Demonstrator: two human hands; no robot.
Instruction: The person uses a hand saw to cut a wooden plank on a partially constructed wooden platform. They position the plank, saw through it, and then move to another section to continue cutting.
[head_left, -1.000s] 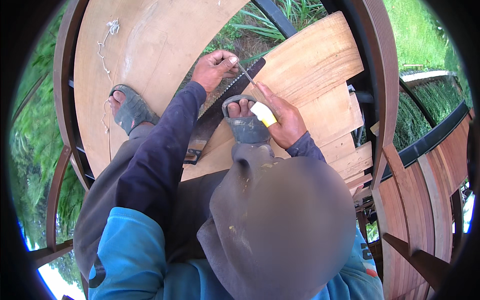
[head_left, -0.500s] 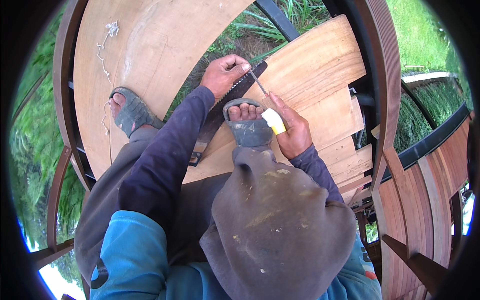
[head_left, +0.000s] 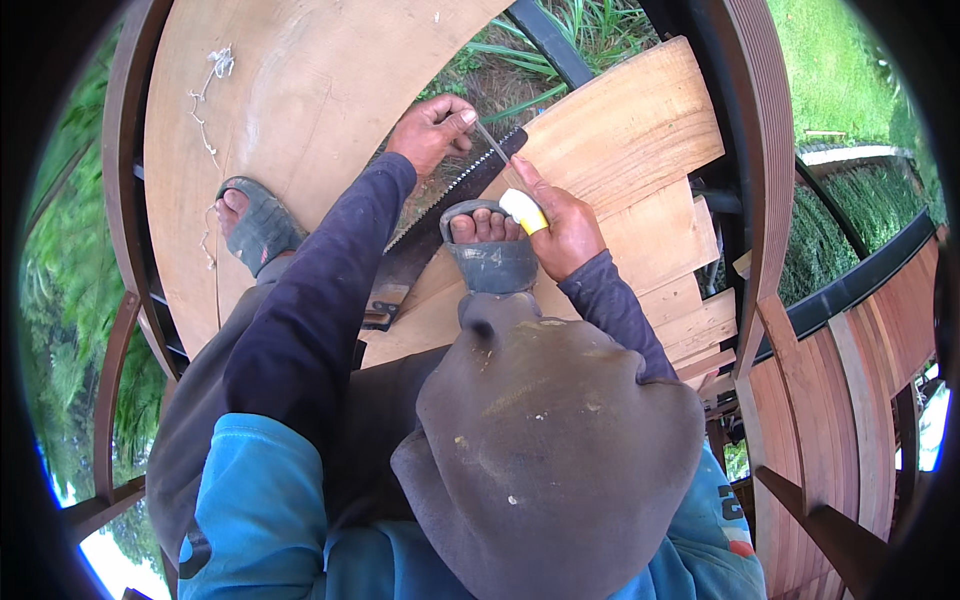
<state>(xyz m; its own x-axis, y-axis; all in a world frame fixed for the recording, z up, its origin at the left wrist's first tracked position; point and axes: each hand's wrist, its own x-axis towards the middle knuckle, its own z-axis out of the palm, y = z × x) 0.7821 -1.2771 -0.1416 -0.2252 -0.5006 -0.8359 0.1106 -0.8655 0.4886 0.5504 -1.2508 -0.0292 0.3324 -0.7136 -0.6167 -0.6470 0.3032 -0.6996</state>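
Note:
My left hand (head_left: 432, 130) pinches the far tip of a thin metal file (head_left: 491, 145). My right hand (head_left: 565, 228) is closed on the file's yellow handle (head_left: 524, 210). The file lies across the toothed edge of a dark hand saw (head_left: 445, 205). The saw rests diagonally over a pale wooden plank (head_left: 630, 130), its handle (head_left: 385, 300) near my left knee. My right foot, in a grey sandal (head_left: 490, 260), stands on the plank beside the blade. My left foot, also in a grey sandal (head_left: 258, 222), rests on a wide curved board (head_left: 300, 90).
Stacked plank ends (head_left: 700, 320) lie to the right. Curved reddish-brown wooden rails (head_left: 760, 150) and slats (head_left: 840, 400) ring the spot. A white string (head_left: 210, 80) lies on the wide board. Grass (head_left: 560, 40) shows below through the gap.
Both hands and the file slid a little toward the near side, then moved back away along the saw edge. Feet and saw stay put.

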